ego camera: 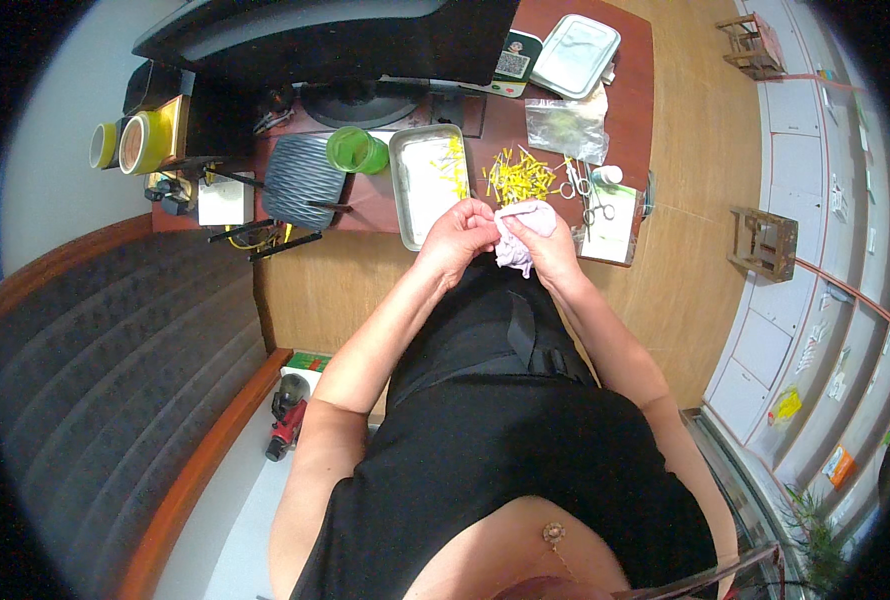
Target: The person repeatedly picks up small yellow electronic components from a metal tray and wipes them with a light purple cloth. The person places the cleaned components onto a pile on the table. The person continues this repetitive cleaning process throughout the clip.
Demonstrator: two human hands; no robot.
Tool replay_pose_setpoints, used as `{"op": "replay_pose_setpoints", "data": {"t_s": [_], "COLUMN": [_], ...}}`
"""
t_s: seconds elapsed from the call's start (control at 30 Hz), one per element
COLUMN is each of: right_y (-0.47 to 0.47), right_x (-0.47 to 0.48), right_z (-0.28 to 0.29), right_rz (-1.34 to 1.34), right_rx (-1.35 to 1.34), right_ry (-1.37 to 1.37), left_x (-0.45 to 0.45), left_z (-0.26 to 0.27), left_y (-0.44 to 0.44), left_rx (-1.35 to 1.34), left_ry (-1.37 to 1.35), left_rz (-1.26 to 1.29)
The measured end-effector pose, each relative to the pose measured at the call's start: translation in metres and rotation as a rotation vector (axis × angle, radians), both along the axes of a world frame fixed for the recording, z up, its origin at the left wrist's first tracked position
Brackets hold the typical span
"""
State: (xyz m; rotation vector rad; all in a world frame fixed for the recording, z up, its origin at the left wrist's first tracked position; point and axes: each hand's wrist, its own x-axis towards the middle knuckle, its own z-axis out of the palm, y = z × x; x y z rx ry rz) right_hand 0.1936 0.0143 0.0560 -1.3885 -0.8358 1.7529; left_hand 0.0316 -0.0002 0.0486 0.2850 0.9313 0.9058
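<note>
Over the table's front edge, my right hand [554,246] holds a bunched pale pink cloth [533,219], its thumb pressed on top. My left hand [461,238] meets the cloth's left side with fingertips pinched together; anything small between them is hidden. Just beyond the hands lies a loose heap of thin metal pieces with yellow plastic ends [521,176]. To its left, a shallow metal tray [417,196] holds more of these pieces along its right side. Right of the heap are metal scissors [574,180] and a scissor-handled clamp [599,215].
A green plastic cup [356,150] stands left of the tray, beside a dark ribbed router-like device [302,180] with antennas. A monitor [325,45] overhangs the back. Rightward are a clear plastic bag [566,129], a lidded container [576,54] and a small white bottle [607,175].
</note>
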Motion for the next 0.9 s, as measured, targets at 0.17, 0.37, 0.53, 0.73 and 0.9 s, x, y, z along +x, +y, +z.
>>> {"op": "replay_pose_setpoints", "data": {"t_s": [0.17, 0.37, 0.53, 0.73, 0.9], "right_y": [0.021, 0.031, 0.015, 0.006, 0.003], "right_x": [0.015, 0.057, 0.055, 0.054, 0.054], "right_z": [-0.003, -0.004, -0.006, -0.008, -0.005], "right_rz": [-0.224, -0.342, -0.407, -0.394, -0.393], "right_rx": [-0.112, -0.093, -0.128, -0.122, -0.142], "right_ry": [0.077, 0.128, 0.2, 0.172, 0.186], "left_x": [-0.001, 0.013, 0.044, 0.033, -0.032], "left_z": [0.003, -0.012, -0.022, -0.017, -0.052], "left_y": [-0.006, 0.002, 0.02, 0.019, 0.032], "left_rx": [0.01, -0.323, -0.258, 0.048, 0.39], "left_ry": [0.077, -0.111, -0.051, 0.44, 1.231], "left_rz": [-0.04, 0.16, 0.152, 0.076, 0.061]}}
